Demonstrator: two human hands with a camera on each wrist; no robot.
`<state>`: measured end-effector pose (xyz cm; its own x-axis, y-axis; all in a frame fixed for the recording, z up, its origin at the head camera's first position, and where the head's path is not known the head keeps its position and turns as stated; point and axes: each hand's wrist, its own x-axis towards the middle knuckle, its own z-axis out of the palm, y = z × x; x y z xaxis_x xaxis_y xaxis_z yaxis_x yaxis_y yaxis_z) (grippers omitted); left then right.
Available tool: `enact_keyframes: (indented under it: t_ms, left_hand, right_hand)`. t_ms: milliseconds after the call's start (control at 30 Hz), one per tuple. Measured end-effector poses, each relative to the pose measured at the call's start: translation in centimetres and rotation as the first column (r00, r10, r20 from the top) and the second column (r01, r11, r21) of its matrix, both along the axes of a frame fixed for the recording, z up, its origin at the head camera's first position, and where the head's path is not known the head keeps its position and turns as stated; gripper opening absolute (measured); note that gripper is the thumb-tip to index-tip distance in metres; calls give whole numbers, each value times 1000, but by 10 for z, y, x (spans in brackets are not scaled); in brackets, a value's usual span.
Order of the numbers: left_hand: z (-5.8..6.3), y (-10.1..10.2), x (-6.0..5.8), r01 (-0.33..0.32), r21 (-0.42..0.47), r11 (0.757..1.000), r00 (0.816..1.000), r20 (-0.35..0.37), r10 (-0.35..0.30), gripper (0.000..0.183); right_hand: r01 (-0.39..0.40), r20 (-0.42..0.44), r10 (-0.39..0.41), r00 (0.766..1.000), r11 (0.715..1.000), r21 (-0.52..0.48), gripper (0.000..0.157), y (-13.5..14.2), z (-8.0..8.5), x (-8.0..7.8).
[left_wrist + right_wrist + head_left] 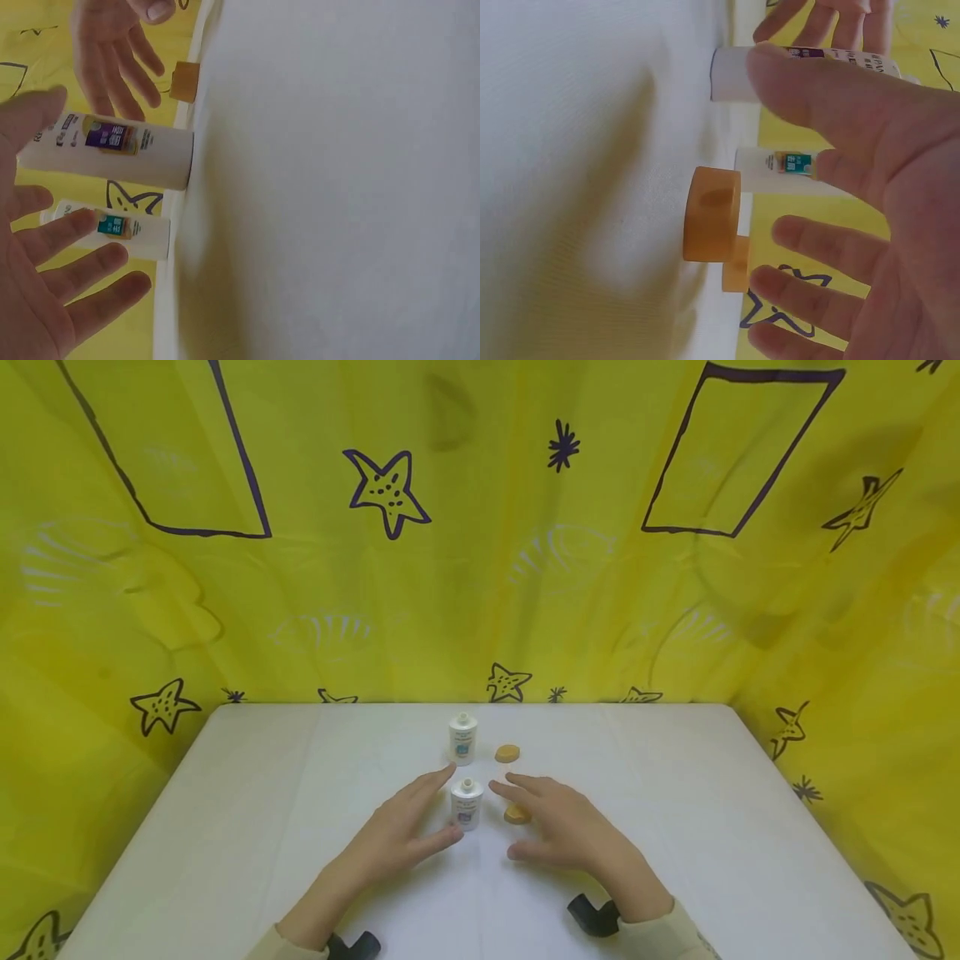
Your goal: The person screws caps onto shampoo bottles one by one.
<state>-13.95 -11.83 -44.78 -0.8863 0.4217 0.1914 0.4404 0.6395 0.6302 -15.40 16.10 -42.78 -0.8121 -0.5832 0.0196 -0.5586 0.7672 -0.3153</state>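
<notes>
Head view: from my remote seat I see two white bottles upright on the white table (pixel 225 827), the front bottle (pixel 467 806) nearer the person and the rear bottle (pixel 462 742) just behind it, each with a narrow neck on top. The left hand (pixel 401 827) lies alongside the front bottle, thumb and fingers spread, grasping nothing; whether the thumb tip touches the bottle I cannot tell. The right hand (pixel 562 822) is across from it, fingers loosely extended, also gripping nothing, partly covering the front cap (pixel 517 814). The rear cap (pixel 507 753), orange too, sits right of the rear bottle. Yellow curtain (pixel 480 585) with dark starfish drawings behind. Left wrist view, turned sideways: I note a purple patch on the front bottle's label and a teal one on the rear bottle's; the left fingers overlap the rear bottle, the thumb the front one's upper part. Right wrist view, also sideways: both caps stand clear of the right hand, the front cap partly hiding the rear one; the thumb crosses before the front bottle, and left fingertips show beyond it.
</notes>
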Motion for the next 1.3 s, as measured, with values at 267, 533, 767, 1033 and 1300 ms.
enact_keyframes:
  t_ms: [267,533,767,1033,1300]
  left_hand:
    - [-11,5,1,32,116,993,998,51,-38,60]
    - [-16,8,2,10,197,980,993,111,-32,42]
    - [-17,14,6,18,197,980,999,41,-26,33]
    - [-13,13,4,-19,184,983,998,65,7,31]
    - [-6,12,0,14,276,961,996,81,-38,29]
  right_hand:
    - [-12,-16,13,1000,999,44,58,-2,-5,-1]
    - [21,-24,-20,1000,998,58,42,-5,-7,-2]
    - [18,-47,-17,999,1000,23,29,-7,-10,-1]
    - [14,-85,-14,996,1000,-5,19,-6,-8,-2]
    - [-44,-151,18,988,985,-167,26,-6,4,1]
